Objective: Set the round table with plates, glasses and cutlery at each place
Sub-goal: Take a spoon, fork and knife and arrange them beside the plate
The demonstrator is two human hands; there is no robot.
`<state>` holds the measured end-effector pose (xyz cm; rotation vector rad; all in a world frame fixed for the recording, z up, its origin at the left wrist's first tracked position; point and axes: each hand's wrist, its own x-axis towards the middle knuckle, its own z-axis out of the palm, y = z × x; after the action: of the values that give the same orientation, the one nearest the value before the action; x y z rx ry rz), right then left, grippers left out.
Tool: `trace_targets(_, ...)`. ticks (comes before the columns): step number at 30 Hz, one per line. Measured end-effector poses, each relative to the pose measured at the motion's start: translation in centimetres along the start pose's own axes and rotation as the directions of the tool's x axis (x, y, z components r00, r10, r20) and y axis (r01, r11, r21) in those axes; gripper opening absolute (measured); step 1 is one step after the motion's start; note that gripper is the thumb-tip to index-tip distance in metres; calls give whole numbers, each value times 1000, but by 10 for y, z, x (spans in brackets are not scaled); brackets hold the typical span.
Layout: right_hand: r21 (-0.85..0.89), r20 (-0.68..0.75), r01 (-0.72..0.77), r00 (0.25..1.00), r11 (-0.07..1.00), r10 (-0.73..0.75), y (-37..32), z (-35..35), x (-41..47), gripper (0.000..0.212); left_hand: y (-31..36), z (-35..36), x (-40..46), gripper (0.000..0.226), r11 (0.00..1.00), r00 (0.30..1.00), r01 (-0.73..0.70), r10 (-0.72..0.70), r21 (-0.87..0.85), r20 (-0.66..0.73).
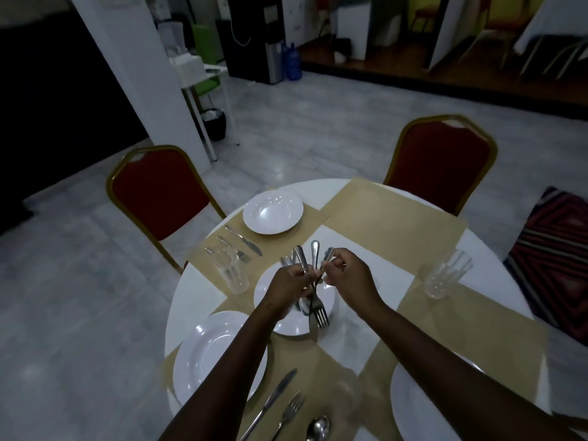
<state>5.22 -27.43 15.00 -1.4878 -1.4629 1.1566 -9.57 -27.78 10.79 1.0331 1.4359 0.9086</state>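
Over the middle of the round white table (197, 300), my left hand (288, 283) grips a bundle of cutlery (313, 300), handles up, fork tines and a knife blade hanging down. My right hand (348, 275) pinches one handle at the top of that bundle. A white plate (327, 297) lies under the hands. Further white plates sit at the far left (272, 211), near left (203, 354) and near right (413, 405). A knife (245, 239) and other cutlery lie by the far plate. A knife (270, 402), fork (289, 412) and spoon (318, 426) lie by the near left plate.
Clear glasses stand at the left (230, 272) and right (445, 272); another blurred glass (345, 389) is near me. Tan placemats (397, 211) cover the table. Two red chairs (159, 198) (442, 160) with gold frames stand beyond it. A patterned cushion (553, 262) lies at the right.
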Motion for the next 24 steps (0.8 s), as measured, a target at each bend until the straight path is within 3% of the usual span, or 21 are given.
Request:
trace_targets(3,46,-21,11,1000,999,-10,-9,-19,-6,13,19,12,-10,22,994,999,-50,49,97,8)
trace_targets(10,109,-98,60,994,992,-49,-21,-74,-16,23,66,56,-30,14,985,990,-137,135,107,25)
trace_targets(17,212,-224,67,974,975,-18,11,-158,-30,22,73,124,-40,12,996,991,-81,77,-32,-105)
trace_targets(24,288,-433,-18,889,957,147,91,-261,-47,37,58,200,-50,17,989,996,-19,6,-144,-90)
